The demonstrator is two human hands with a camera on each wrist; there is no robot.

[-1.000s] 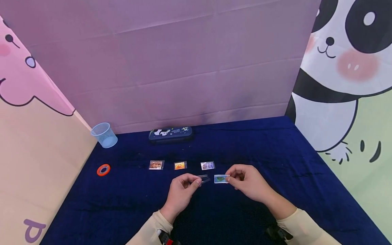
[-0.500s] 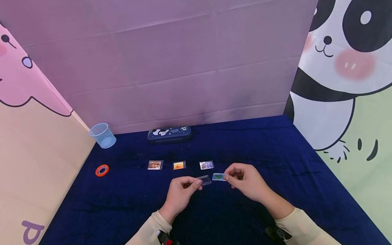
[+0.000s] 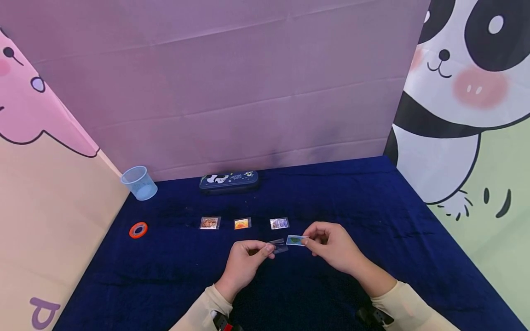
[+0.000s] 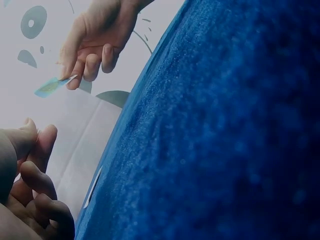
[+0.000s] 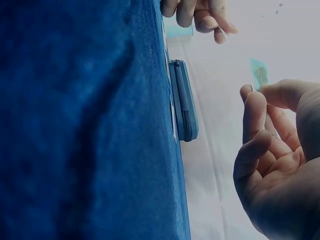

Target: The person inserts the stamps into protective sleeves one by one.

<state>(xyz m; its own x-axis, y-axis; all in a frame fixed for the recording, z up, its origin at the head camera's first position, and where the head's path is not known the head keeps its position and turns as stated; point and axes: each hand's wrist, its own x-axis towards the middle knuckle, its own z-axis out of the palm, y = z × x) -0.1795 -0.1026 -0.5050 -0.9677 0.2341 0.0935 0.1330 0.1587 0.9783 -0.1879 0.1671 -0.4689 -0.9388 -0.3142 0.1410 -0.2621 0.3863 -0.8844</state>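
A small clear plastic sleeve (image 3: 280, 247) is pinched between the thumb and index finger of my left hand (image 3: 247, 261). My right hand (image 3: 334, 247) pinches the right end of a stamp-like card (image 3: 296, 240), blue and white with a green shape on it. Card and sleeve face each other with a small gap between them, both above the cloth. In the right wrist view the card (image 5: 259, 73) stands out from my thumb and fingertip. Behind the hands lie three small sleeved pictures: a brown one (image 3: 210, 223), an orange one (image 3: 242, 224) and a violet one (image 3: 279, 223).
A dark blue cloth (image 3: 165, 276) covers the table. At the back stand a blue pencil case (image 3: 229, 182) with a panda print and a light blue plastic cup (image 3: 140, 184). An orange ring-shaped roll (image 3: 138, 230) lies at the left. Fabric walls (image 3: 256, 92) enclose the back and sides.
Both hands keep their grips. The sleeve has turned and shows its spread layers more plainly. The card has come slightly left, closer to the sleeve. The head view has shifted a little.
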